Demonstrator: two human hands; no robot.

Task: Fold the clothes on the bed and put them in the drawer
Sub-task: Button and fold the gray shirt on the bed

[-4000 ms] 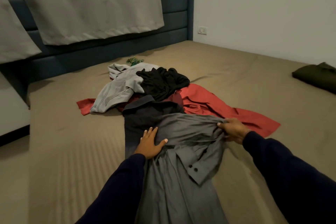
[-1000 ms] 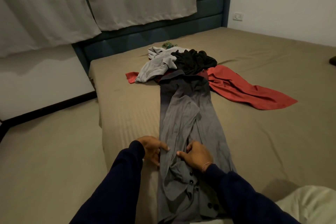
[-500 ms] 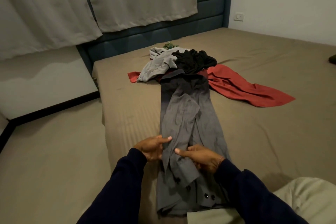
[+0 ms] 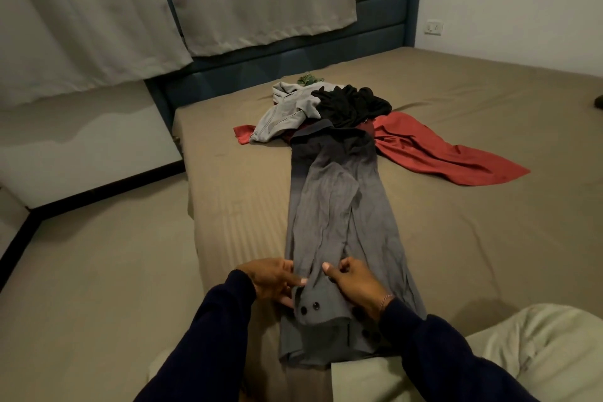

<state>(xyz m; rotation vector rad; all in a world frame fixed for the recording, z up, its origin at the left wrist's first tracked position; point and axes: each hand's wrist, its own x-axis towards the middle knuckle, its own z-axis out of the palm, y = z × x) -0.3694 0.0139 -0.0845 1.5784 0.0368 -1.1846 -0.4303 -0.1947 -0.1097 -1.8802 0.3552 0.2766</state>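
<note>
Bed: one, tan sheet; no drawer showed. Grey shirt: one, laid in a long narrow strip running away from your grip, sleeves folded in along its length; lengthwise folding looked done, crosswise folds and stowing left. Pile beyond the strip's far end, unfolded: one red garment, one light grey garment, one black garment, one small green item. Left hand: fingers extended against the buttoned cuff. Right hand: fingers curled, pinching the same cuff's other edge.
</note>
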